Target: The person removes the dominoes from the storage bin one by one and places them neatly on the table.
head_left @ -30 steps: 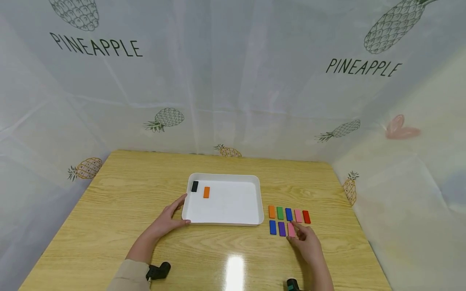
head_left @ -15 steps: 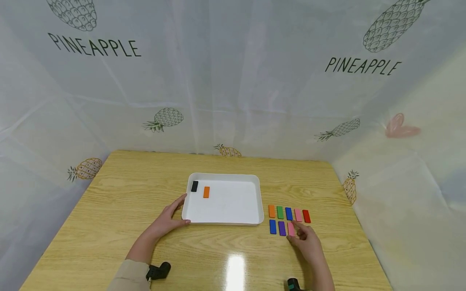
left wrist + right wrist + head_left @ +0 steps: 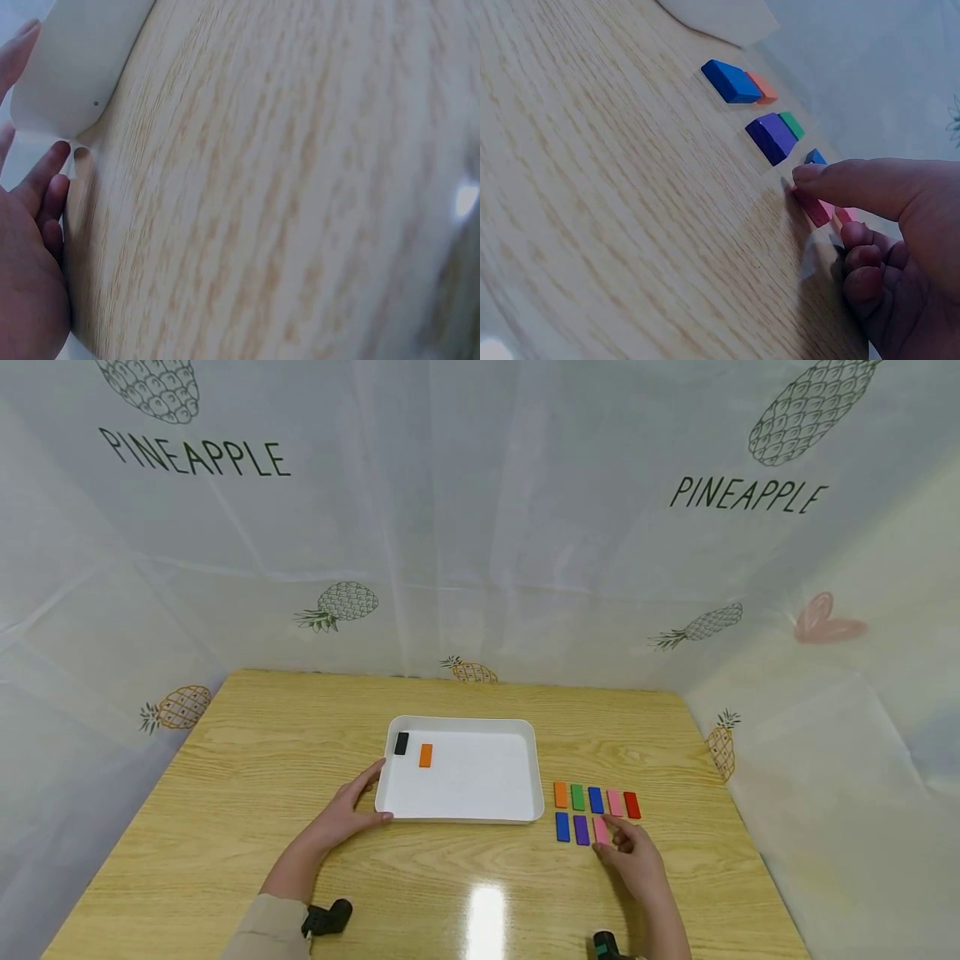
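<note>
In the head view, a shallow white tray (image 3: 480, 789) lies on the table, holding a black block (image 3: 402, 743) and an orange block (image 3: 425, 755) near its left end. My left hand (image 3: 347, 814) is at the tray's front left corner, thumb along the front wall and fingers along the left side. To the right of the tray are two rows of small flat coloured blocks. My right hand (image 3: 632, 857) pinches the pink block (image 3: 814, 206) at the right end of the front row, thumb at its near end and a finger at its far end.
The front row also has a blue block (image 3: 562, 827) and a purple block (image 3: 582, 830). Behind it lie orange (image 3: 561, 795), green (image 3: 577, 797), blue (image 3: 596, 800), pink and red blocks (image 3: 632, 805). A curtain with pineapple prints (image 3: 480, 527) hangs behind the wooden table (image 3: 247, 760).
</note>
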{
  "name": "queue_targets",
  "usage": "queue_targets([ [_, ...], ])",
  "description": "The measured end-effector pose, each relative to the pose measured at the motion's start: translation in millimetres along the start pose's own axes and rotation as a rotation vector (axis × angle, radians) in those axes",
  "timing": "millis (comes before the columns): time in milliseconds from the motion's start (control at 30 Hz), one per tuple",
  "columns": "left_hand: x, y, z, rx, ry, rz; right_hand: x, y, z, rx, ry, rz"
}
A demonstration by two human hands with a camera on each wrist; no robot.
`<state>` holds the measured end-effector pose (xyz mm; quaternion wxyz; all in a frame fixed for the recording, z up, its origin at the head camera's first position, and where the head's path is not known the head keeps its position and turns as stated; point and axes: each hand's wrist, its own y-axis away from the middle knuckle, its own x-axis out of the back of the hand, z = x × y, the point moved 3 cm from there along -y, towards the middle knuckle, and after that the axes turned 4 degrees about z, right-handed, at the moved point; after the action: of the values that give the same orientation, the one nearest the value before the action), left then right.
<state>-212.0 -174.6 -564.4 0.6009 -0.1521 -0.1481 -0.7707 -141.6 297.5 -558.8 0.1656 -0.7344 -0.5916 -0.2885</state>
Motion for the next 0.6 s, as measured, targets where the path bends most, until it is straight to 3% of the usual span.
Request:
queue_targets([
  [333, -0.2, -0.3, -1.2, 0.022, 0.032, -0.001, 1.6, -1.5, -1.2, -0.018, -0.046, -0.016],
  [600, 0.4, -0.2, -2.6, 0.017, 0.021, 0.0, 1.9, 8.3, -28.2, 0.003, -0.063, -0.009],
])
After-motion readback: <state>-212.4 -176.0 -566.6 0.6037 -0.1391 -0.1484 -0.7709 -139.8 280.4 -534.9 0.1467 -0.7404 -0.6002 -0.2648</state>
